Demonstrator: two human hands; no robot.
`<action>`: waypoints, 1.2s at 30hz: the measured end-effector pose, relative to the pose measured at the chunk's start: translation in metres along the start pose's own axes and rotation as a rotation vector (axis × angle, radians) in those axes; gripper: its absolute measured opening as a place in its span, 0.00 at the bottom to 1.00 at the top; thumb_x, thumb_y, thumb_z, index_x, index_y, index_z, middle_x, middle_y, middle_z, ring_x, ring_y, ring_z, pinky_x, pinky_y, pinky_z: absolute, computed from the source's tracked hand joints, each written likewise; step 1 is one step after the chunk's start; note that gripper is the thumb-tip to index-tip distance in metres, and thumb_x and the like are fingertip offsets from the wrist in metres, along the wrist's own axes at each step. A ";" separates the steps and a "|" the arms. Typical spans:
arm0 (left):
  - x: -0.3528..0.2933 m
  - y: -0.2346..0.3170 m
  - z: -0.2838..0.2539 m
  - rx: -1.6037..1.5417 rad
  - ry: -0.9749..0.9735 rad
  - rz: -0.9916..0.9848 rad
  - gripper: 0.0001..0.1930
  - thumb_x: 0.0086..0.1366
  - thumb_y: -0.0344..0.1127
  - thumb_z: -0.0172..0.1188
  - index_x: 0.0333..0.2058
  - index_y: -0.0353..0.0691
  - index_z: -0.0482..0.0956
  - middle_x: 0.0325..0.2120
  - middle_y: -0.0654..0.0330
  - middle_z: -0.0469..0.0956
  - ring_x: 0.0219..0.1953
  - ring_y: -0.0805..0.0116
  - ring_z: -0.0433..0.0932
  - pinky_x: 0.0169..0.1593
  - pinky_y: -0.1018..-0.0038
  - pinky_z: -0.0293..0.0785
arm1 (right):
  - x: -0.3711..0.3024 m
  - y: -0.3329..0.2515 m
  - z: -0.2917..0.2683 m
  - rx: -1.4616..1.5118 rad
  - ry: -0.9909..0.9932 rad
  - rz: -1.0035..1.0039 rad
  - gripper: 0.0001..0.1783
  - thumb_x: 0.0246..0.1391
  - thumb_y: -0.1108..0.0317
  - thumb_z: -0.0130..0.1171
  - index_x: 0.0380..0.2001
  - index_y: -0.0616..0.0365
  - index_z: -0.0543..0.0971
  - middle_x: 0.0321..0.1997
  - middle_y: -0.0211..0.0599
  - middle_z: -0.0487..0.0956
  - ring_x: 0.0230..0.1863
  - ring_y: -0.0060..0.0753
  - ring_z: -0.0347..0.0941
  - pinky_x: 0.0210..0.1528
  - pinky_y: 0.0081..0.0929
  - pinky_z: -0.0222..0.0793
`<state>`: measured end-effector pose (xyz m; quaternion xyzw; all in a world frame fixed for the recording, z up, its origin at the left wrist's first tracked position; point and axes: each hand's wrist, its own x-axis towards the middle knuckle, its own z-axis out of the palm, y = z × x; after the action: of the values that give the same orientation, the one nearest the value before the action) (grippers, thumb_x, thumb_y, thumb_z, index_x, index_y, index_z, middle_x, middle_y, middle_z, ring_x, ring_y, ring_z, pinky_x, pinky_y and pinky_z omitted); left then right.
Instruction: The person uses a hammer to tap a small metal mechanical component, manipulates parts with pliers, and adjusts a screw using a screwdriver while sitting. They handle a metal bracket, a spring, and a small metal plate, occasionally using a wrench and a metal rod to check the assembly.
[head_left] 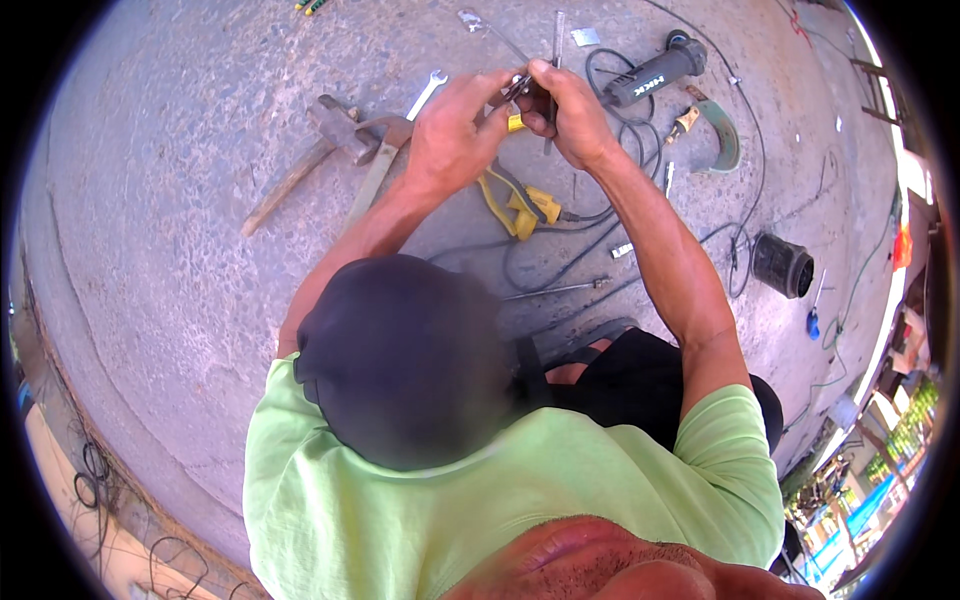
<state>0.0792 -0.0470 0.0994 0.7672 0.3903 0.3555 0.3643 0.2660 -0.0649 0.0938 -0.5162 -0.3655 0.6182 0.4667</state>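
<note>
Out in front of me, my left hand (455,130) and my right hand (578,115) meet with bent fingers around a small dark metal part (517,88). The fingers cover much of it, so its exact kind is hidden. A narrow metal bar (557,38) passes behind the fingers of my right hand; whether that hand grips it I cannot tell. Something yellow (515,123) shows just below the fingertips. Left of my left hand lie an open-end wrench (430,92) and a hammer (340,132) with a wooden handle, beside another brown-headed tool (388,140).
On the concrete floor (180,200), a black power tool (655,75) lies right of my hands. Dark cables loop around a yellow clamp (528,210). Farther right are a curved greenish piece (728,135), a black cylindrical container (783,265) and a blue-handled screwdriver (813,322).
</note>
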 end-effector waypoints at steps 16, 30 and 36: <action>0.006 -0.059 -0.051 -0.272 0.313 -0.417 0.24 0.64 0.33 0.63 0.57 0.29 0.76 0.43 0.53 0.83 0.45 0.67 0.81 0.50 0.72 0.76 | -0.043 -0.079 -0.052 -0.467 0.051 0.325 0.19 0.71 0.62 0.48 0.52 0.67 0.78 0.23 0.23 0.67 0.24 0.15 0.61 0.26 0.18 0.57; 0.002 -0.063 -0.065 -0.083 0.346 -0.351 0.25 0.64 0.36 0.66 0.58 0.31 0.76 0.48 0.51 0.83 0.50 0.64 0.80 0.55 0.70 0.75 | -0.129 -0.139 -0.007 -1.102 -0.259 -0.121 0.20 0.66 0.68 0.52 0.56 0.70 0.75 0.47 0.60 0.80 0.47 0.62 0.79 0.50 0.41 0.74; 0.001 -0.060 -0.066 -0.110 0.339 -0.352 0.25 0.65 0.35 0.66 0.59 0.31 0.76 0.50 0.50 0.82 0.53 0.63 0.80 0.56 0.69 0.75 | -0.133 -0.138 -0.006 -1.174 -0.248 -0.146 0.20 0.65 0.68 0.54 0.56 0.69 0.75 0.51 0.62 0.79 0.51 0.66 0.78 0.53 0.43 0.74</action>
<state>0.0042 -0.0019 0.0810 0.5956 0.5536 0.4310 0.3912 0.3036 -0.1508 0.2613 -0.5852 -0.7318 0.3350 0.0992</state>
